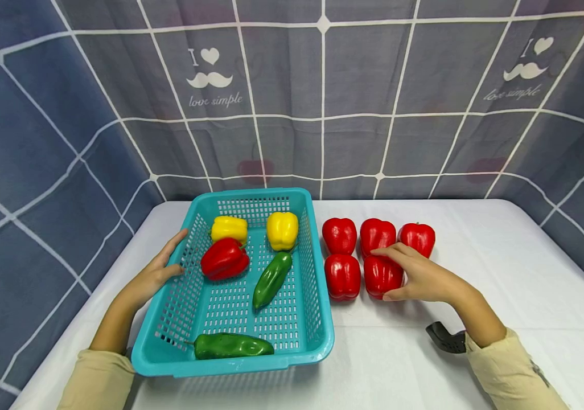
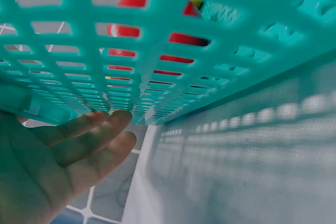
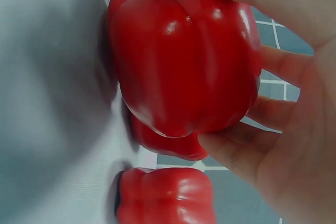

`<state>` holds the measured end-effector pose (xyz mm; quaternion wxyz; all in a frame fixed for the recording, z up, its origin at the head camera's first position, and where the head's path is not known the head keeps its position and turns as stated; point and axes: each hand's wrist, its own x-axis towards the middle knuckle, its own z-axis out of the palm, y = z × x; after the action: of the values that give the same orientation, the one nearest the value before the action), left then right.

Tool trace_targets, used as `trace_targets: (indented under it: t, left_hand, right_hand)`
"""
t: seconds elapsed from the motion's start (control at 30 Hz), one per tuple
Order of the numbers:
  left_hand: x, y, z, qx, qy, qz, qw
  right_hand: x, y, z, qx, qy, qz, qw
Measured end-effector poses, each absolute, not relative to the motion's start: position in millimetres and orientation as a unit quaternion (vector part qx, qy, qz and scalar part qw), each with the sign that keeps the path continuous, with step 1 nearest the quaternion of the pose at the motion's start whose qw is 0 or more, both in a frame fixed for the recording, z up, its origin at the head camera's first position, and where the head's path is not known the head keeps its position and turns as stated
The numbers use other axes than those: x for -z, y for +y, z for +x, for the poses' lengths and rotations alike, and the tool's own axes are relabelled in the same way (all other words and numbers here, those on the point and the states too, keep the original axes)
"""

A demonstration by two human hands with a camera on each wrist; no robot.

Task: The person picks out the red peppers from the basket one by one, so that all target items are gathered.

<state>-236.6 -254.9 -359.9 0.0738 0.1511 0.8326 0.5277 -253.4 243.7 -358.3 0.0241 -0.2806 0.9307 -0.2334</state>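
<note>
A turquoise plastic basket (image 1: 325, 319) stands on the left of the table. My left hand (image 1: 156, 276) holds its left rim, the thumb over the edge and several fingers (image 2: 97, 140) along the outside wall. In the basket lie a red bell pepper (image 1: 224, 259), two yellow bell peppers (image 1: 283, 230) and two long green peppers (image 1: 272, 279). To its right, several red bell peppers (image 1: 342, 277) stand in two rows. My right hand (image 1: 420, 276) grips the front-row red bell pepper (image 3: 184, 66) farther from the basket, between thumb and fingers.
A white cloth (image 1: 389, 364) covers the table. Behind and at both sides hangs a grey-blue checked curtain (image 1: 292, 148). A black strap end (image 1: 445, 338) sticks out by the right wrist. Another red bell pepper (image 1: 418, 238) is just behind the right hand.
</note>
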Motion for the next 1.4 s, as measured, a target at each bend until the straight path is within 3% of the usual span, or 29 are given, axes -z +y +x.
trace_targets:
  t: [0.67,1.4]
  left_hand:
    - [360.7,-256.1,-232.8,-0.534,0.829,0.148,0.075]
    - [360.4,-254.5,-236.6,-0.535,0.829,0.147,0.075]
  right_hand:
    - [365.9,243.7,-259.7,0.258,0.922,-0.288,0.024]
    - [365.4,247.8,-261.1,0.271,0.921,-0.266,0.084]
